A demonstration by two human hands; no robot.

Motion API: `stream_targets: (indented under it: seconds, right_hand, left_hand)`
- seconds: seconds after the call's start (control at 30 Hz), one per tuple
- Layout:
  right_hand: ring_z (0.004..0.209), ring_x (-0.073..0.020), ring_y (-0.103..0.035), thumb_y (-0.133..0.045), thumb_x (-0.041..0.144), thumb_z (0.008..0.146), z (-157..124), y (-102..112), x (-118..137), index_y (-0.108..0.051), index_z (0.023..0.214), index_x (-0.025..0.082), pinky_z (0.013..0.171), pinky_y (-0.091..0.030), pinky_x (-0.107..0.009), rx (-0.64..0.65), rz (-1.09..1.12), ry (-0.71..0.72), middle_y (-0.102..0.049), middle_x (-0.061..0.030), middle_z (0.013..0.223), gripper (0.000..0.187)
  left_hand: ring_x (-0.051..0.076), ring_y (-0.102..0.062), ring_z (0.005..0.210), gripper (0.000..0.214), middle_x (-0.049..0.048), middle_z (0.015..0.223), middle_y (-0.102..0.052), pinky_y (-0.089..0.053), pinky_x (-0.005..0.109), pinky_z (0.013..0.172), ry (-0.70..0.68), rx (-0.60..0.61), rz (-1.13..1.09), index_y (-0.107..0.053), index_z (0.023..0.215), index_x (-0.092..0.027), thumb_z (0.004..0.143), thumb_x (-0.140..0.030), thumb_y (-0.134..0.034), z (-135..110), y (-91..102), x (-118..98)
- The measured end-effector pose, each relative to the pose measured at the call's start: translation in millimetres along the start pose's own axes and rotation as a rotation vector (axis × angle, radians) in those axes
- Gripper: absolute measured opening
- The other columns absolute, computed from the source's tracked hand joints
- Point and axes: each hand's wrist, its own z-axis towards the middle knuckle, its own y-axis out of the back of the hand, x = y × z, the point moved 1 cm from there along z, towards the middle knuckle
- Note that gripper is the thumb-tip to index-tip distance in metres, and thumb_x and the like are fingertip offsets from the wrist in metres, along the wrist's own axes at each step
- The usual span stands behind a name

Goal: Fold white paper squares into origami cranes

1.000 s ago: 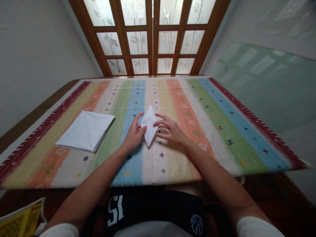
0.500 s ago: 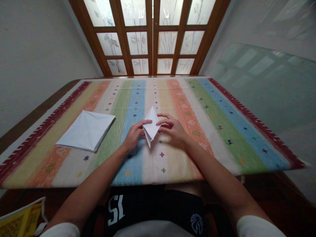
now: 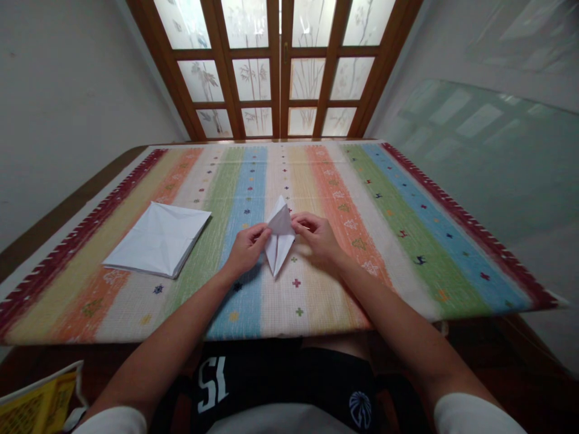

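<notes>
A narrow diamond of folded white paper [image 3: 279,241] stands on the striped tablecloth in front of me, with a triangular flap at its top and a split lower point. My left hand [image 3: 246,250] pinches its left side. My right hand [image 3: 316,236] holds its right side with the fingertips. To the left of my left hand lies a flat, folded square of white paper [image 3: 158,239], which neither hand touches.
The striped cloth [image 3: 362,289] covers the table, with small stitched motifs and a red border. Wooden glazed doors [image 3: 280,78] stand beyond it. A large glassy pane [image 3: 488,150] leans along the right wall. A yellow printed packet [image 3: 40,404] sits low on the left.
Both hands have closed in on the paper's sides. Its upper part now shows as a separate triangular flap, and the lower point has opened slightly. The flat square has not moved.
</notes>
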Motion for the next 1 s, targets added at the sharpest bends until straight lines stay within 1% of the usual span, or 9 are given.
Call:
stream_targets:
  seconds: [0.17, 0.27, 0.4, 0.5, 0.6, 0.7, 0.8, 0.9, 1.0]
  right_hand:
    - [0.092, -0.0206, -0.072, -0.091, 0.055, 0.078, -2.4, -7.2, -0.8, -0.07, 0.105, 0.026, 0.083, -0.061, -0.035, 0.007, 0.073, -0.078, -0.075, -0.004, 0.101, 0.045]
    - [0.088, -0.0195, -0.073, -0.094, 0.045, 0.072, -4.4, -10.0, -2.8, -0.063, 0.119, 0.029, 0.079, -0.061, -0.033, 0.047, 0.137, -0.142, -0.074, 0.0, 0.094, 0.059]
    - [0.08, -0.0179, -0.071, -0.091, 0.039, 0.074, -4.7, -10.7, -6.1, -0.057, 0.116, 0.03, 0.071, -0.059, -0.029, 0.031, 0.148, -0.159, -0.071, 0.0037, 0.087, 0.055]
    - [0.083, -0.0182, -0.07, -0.084, 0.037, 0.079, -3.4, -8.1, -5.1, -0.062, 0.1, 0.027, 0.073, -0.058, -0.03, -0.005, 0.043, -0.08, -0.071, 0.0013, 0.09, 0.032]
    - [0.088, -0.0205, -0.071, -0.073, 0.034, 0.088, -3.5, -4.5, -3.0, -0.072, 0.091, 0.023, 0.08, -0.059, -0.034, 0.053, -0.118, -0.011, -0.077, -0.0049, 0.096, 0.012]
    - [0.086, -0.0209, -0.072, -0.065, 0.026, 0.09, -6.4, -1.3, -2.8, -0.082, 0.101, 0.023, 0.079, -0.059, -0.035, 0.173, -0.236, -0.011, -0.081, -0.0087, 0.104, 0.021]
    - [0.072, -0.0183, -0.068, -0.066, 0.017, 0.085, -9.9, 1.5, -2.7, -0.086, 0.108, 0.023, 0.072, -0.055, -0.032, 0.271, -0.366, 0.012, -0.081, -0.007, 0.093, 0.031]
    - [0.068, -0.0173, -0.064, -0.068, 0.014, 0.086, -11.6, 5.6, 0.4, -0.087, 0.106, 0.025, 0.07, -0.049, -0.031, 0.312, -0.511, 0.048, -0.078, -0.0041, 0.083, 0.03]
    - [0.072, -0.0181, -0.064, -0.071, 0.012, 0.087, -12.4, 11.1, 5.3, -0.087, 0.099, 0.026, 0.07, -0.045, -0.031, 0.382, -0.624, 0.071, -0.077, -0.0032, 0.085, 0.025]
  left_hand:
    - [0.012, -0.046, 0.057, 0.053, -0.0085, 0.068, -0.053, -0.034, 0.022, 0.056, 0.049, -0.04, -0.19, -0.051, 0.144, -0.023, 0.098, -0.047, -0.065, -0.3, -4.7, 5.1]
    - [0.011, -0.041, 0.053, 0.042, -0.0111, 0.063, -0.044, -0.029, 0.023, 0.054, 0.046, -0.043, -0.192, -0.053, 0.134, -0.024, 0.098, -0.042, -0.065, -0.8, -4.4, 4.6]
    - [0.011, -0.044, 0.06, 0.016, -0.0039, 0.073, -0.057, -0.033, 0.024, 0.058, -0.014, -0.033, -0.027, -0.066, 0.099, -0.02, 0.097, -0.036, -0.064, -1.7, -2.6, -0.3]
    - [0.012, -0.052, 0.067, 0.02, 0.0018, 0.091, -0.07, -0.041, 0.025, 0.064, -0.012, -0.001, 0.008, -0.071, 0.105, -0.019, 0.097, -0.035, -0.065, -2.4, -3.1, -1.2]
    - [0.018, -0.067, 0.086, 0.023, 0.0083, 0.114, -0.074, -0.053, 0.029, 0.075, 0.021, 0.02, 0.002, -0.072, 0.115, -0.02, 0.097, -0.032, -0.066, -2.1, -3.8, 3.1]
    - [0.024, -0.069, 0.113, 0.022, 0.0128, 0.134, -0.069, -0.058, 0.037, 0.091, 0.009, -0.001, 0.085, -0.074, 0.116, -0.022, 0.096, -0.023, -0.065, -0.7, -2.3, 10.5]
    - [0.03, -0.064, 0.128, 0.018, 0.0144, 0.142, -0.064, -0.054, 0.05, 0.108, -0.048, 0.003, 0.244, -0.078, 0.111, -0.022, 0.096, -0.021, -0.067, -0.3, -0.6, 15.5]
    - [0.031, -0.062, 0.128, 0.015, 0.0136, 0.138, -0.066, -0.044, 0.057, 0.118, -0.125, 0.088, 0.391, -0.081, 0.107, -0.023, 0.1, -0.026, -0.068, -2.1, -1.0, 14.9]
    - [0.031, -0.062, 0.121, 0.016, 0.0119, 0.127, -0.072, -0.048, 0.055, 0.113, -0.175, 0.232, 0.452, -0.081, 0.109, -0.023, 0.099, -0.03, -0.072, -5.2, -3.0, 11.3]
